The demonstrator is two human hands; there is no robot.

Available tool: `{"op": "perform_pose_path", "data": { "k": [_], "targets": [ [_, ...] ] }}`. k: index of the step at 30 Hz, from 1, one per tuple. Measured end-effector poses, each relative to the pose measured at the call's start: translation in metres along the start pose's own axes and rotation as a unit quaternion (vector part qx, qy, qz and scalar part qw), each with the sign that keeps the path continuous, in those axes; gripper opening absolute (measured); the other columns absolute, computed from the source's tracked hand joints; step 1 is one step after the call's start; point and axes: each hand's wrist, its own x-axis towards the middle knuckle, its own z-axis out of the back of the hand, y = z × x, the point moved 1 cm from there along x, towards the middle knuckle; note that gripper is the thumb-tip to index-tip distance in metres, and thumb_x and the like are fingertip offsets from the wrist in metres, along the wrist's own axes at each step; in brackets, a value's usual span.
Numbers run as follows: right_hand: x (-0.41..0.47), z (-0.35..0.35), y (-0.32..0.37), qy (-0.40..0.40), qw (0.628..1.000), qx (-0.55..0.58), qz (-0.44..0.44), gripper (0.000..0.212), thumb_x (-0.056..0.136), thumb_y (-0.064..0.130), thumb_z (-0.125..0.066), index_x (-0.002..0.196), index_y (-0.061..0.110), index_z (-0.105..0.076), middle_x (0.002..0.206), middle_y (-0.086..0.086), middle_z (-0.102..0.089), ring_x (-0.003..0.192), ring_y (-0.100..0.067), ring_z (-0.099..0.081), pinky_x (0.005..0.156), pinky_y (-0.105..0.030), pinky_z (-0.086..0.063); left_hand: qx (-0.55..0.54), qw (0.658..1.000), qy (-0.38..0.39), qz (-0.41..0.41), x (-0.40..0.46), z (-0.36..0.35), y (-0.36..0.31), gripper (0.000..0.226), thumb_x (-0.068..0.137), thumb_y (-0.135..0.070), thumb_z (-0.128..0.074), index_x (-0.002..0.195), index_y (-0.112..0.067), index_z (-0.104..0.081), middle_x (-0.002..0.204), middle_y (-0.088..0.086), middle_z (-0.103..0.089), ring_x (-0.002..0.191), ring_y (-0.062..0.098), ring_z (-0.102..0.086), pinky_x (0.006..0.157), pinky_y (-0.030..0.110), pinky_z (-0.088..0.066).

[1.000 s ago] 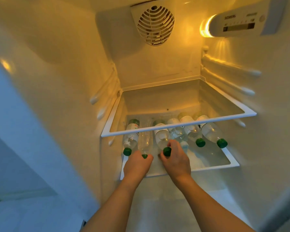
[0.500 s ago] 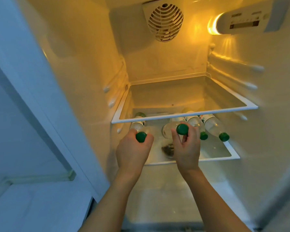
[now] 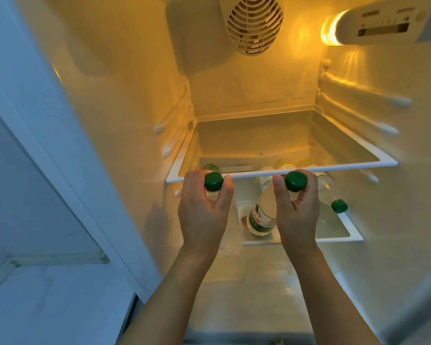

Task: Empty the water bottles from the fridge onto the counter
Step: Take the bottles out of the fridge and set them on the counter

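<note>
Left hand: the left hand (image 3: 204, 210) grips the neck of a water bottle (image 3: 212, 194) just under its green cap (image 3: 213, 181), fingers and thumb curled round it; the clear body hangs down behind the palm and is mostly hidden.
Right hand: the right hand (image 3: 297, 212) pinches the neck of a second bottle (image 3: 262, 212) below its green cap (image 3: 295, 181); the labelled body slants down and to the left, showing between the two hands.
Height of the held bottles: both caps sit level with the front edge of the upper shelf (image 3: 281, 172), in front of it.
Bottles left in the fridge: just right of the right hand one bottle lies on its side on the lower shelf (image 3: 353, 237), its green cap (image 3: 339, 206) facing forward. More lie beyond the hands, seen dimly through the glass of the upper shelf; how many I cannot tell.
Above the hands: a round fan grille (image 3: 255, 24) on the back wall, and up to the right a lit control panel (image 3: 383, 23).
Left of the left hand: the pale fridge door (image 3: 42, 170), standing open.
</note>
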Motion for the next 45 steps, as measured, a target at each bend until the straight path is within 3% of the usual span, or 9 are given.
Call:
{"op": "perform_pose_path", "data": {
  "k": [6,13,19,24,27,32,35,39,45],
  "targets": [
    [0.008,-0.004,-0.001,-0.016,0.999,-0.027,0.021,0.017,0.088,0.025,-0.065,0.095,0.02,-0.05,0.078,0.008,-0.049,0.078,-0.006,-0.048,0.075,-0.023,-0.047,-0.089,0.993,0.009,0.078,-0.008,-0.007,0.001,0.021,0.088,-0.032,-0.066,0.097,-0.019,-0.053,0.075,-0.01,-0.05,0.071,0.012,-0.051,0.064,0.012,-0.043],
    [0.009,0.002,-0.002,0.006,1.0,-0.01,-0.012,0.008,0.086,0.019,-0.063,0.089,0.019,-0.056,0.087,-0.007,-0.065,0.084,-0.006,-0.057,0.074,-0.018,-0.047,-0.119,0.977,0.082,0.154,0.0,-0.008,0.009,0.015,0.084,-0.022,-0.066,0.077,-0.009,-0.064,0.067,0.009,-0.056,0.067,0.021,-0.053,0.067,0.041,-0.052],
    [-0.006,0.002,0.007,-0.029,0.999,0.024,-0.002,0.017,0.082,0.027,-0.061,0.086,0.011,-0.059,0.083,-0.009,-0.066,0.081,-0.013,-0.061,0.071,-0.019,-0.05,-0.126,0.978,0.106,0.129,0.001,0.002,0.003,0.02,0.081,-0.017,-0.065,0.068,-0.003,-0.058,0.057,0.0,-0.044,0.056,0.011,-0.042,0.055,0.031,-0.039],
    [-0.017,0.009,0.02,-0.009,0.999,-0.037,0.03,0.01,0.083,0.013,-0.066,0.08,0.005,-0.06,0.072,-0.012,-0.06,0.069,-0.011,-0.054,0.063,-0.017,-0.045,-0.145,0.978,0.066,0.133,-0.019,0.022,0.001,0.019,0.083,-0.011,-0.065,0.07,0.002,-0.061,0.063,0.019,-0.051,0.058,0.023,-0.046,0.052,0.03,-0.041],
    [-0.029,0.01,0.027,0.024,0.997,-0.072,0.026,0.009,0.083,0.012,-0.066,0.081,0.004,-0.062,0.07,-0.009,-0.057,0.066,-0.003,-0.052,0.059,-0.01,-0.041,-0.152,0.975,0.043,0.158,-0.031,0.041,0.003,0.023,0.079,-0.018,-0.064,0.072,0.004,-0.066,0.068,0.025,-0.056,0.061,0.022,-0.049,0.052,0.021,-0.04],
    [-0.046,0.011,0.024,0.115,0.986,-0.12,0.014,0.013,0.079,0.012,-0.068,0.072,0.005,-0.06,0.066,-0.011,-0.053,0.066,-0.011,-0.05,0.061,-0.027,-0.042,-0.12,0.981,0.055,0.144,-0.051,0.069,0.002,0.035,0.072,-0.031,-0.06,0.07,0.004,-0.065,0.065,0.023,-0.058,0.065,0.028,-0.053,0.053,0.032,-0.043],
    [-0.062,0.01,0.022,0.169,0.976,-0.135,0.021,0.014,0.076,0.016,-0.066,0.069,0.006,-0.059,0.062,-0.007,-0.053,0.063,-0.009,-0.048,0.054,-0.016,-0.037,-0.105,0.983,0.058,0.138,-0.067,0.084,0.005,0.041,0.068,-0.038,-0.056,0.066,0.002,-0.065,0.06,0.019,-0.058,0.062,0.027,-0.053,0.056,0.038,-0.045],
    [-0.083,-0.002,0.016,0.232,0.961,-0.147,0.003,0.014,0.073,0.022,-0.062,0.068,0.009,-0.06,0.064,-0.009,-0.057,0.065,-0.018,-0.052,0.058,-0.029,-0.04,-0.104,0.978,0.048,0.177,-0.084,0.102,0.013,0.044,0.064,-0.04,-0.052,0.065,0.003,-0.064,0.064,0.023,-0.059,0.066,0.027,-0.054,0.055,0.034,-0.043],
    [-0.115,-0.027,0.023,0.289,0.947,-0.14,-0.01,0.014,0.076,0.02,-0.066,0.072,0.006,-0.063,0.069,-0.003,-0.056,0.072,-0.009,-0.05,0.06,-0.024,-0.039,-0.068,0.974,0.036,0.213,-0.099,0.137,0.023,0.041,0.063,-0.037,-0.053,0.064,0.002,-0.063,0.063,0.02,-0.06,0.063,0.027,-0.056,0.056,0.034,-0.046]
  ]
}}
